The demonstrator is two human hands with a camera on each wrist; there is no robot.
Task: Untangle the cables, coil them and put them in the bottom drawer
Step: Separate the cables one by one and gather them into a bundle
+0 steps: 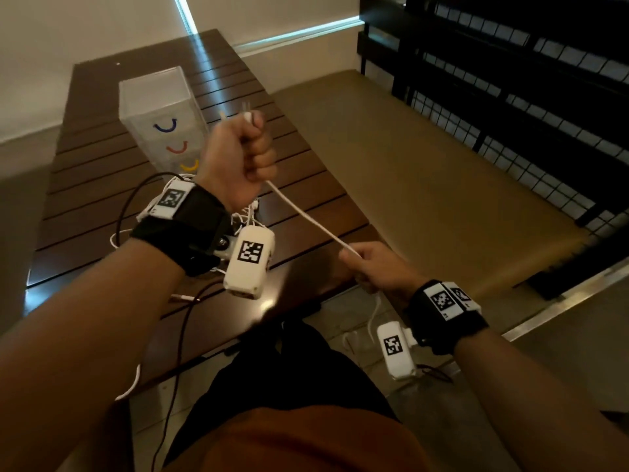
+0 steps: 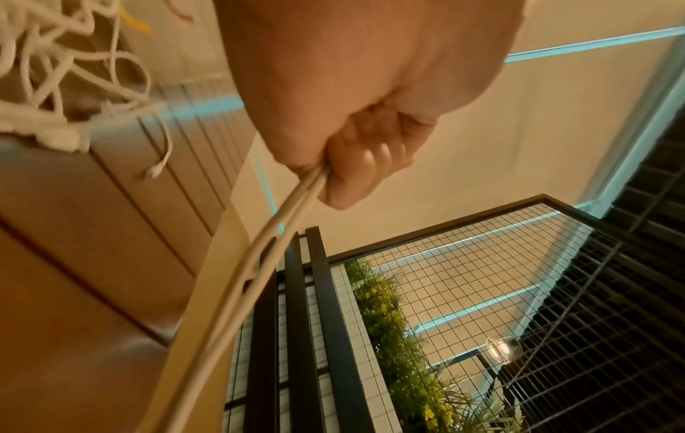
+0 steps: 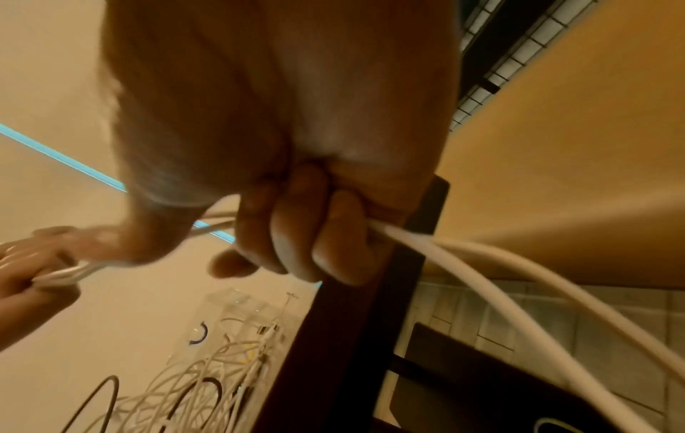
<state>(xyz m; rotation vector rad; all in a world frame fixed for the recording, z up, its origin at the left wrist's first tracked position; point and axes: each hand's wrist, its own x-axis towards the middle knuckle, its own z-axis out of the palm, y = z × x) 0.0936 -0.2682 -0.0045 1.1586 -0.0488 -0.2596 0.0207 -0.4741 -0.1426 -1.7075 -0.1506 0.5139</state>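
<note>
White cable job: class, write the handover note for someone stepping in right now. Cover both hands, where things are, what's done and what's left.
Left hand: fist around the folded white cable, raised above the table.
Right hand: gripping the same cable, stretched taut between the hands.
Tangle of cables: on the table under the left wrist, before the clear drawer unit.
Done: one cable partly coiled.
Left: finish coiling, untangle the rest, fill the bottom drawer.

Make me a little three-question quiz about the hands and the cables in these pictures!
1. True or false: both hands hold the same white cable.
2. Which hand is raised higher over the table? A) left hand B) right hand
3. Fill in: the top handle on the clear drawer box is coloured ____.

Key: 1 true. 2 A. 3 blue.
</note>
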